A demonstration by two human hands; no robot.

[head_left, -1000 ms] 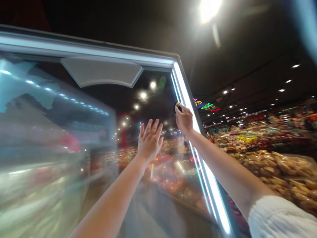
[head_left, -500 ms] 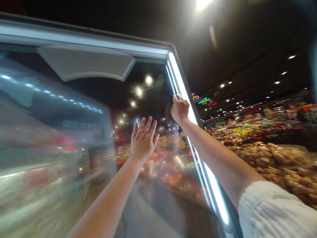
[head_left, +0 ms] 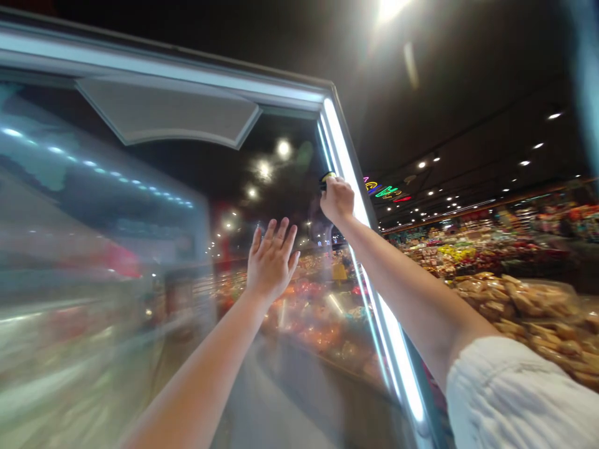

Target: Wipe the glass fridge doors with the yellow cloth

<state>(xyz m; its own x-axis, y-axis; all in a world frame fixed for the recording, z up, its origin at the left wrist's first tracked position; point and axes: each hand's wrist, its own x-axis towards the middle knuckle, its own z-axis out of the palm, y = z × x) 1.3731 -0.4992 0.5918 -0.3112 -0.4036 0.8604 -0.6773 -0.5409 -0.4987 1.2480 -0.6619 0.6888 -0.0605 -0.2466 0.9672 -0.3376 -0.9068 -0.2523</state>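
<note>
Glass pane [head_left: 234, 178]: large, flat and dark-edged, it slants across the left and centre of the view, catching bright lamps and blurred colour.
Bare left hand [head_left: 270, 262]: raised before the pane with its palm turned toward the glass, fingers extended, slightly spread and free of any grip; whether the skin meets the surface cannot be told.
Bare right hand [head_left: 339, 201]: higher and to the right of the left hand, fingers curled tightly around a small black object with a yellow patch [head_left: 329, 178].
Object's position: near the pane's right edge, mostly hidden by the fingers; its contact with the glass is unclear.
Glowing white light strip [head_left: 340, 140]: runs down the pane's right side, the right forearm crossing in front.
White fabric sleeve [head_left: 515, 393]: wrinkled around the right arm, at lower right.
Grey panel with a concave lower edge [head_left: 171, 106]: set at the top of the pane, beneath the pale upper frame bar.
Yellow, green and red neon sign [head_left: 387, 191]: just beyond the light strip.
Tan goods in clear wrapping [head_left: 519, 296]: heaped at right, under small ceiling lights [head_left: 524, 163].
</note>
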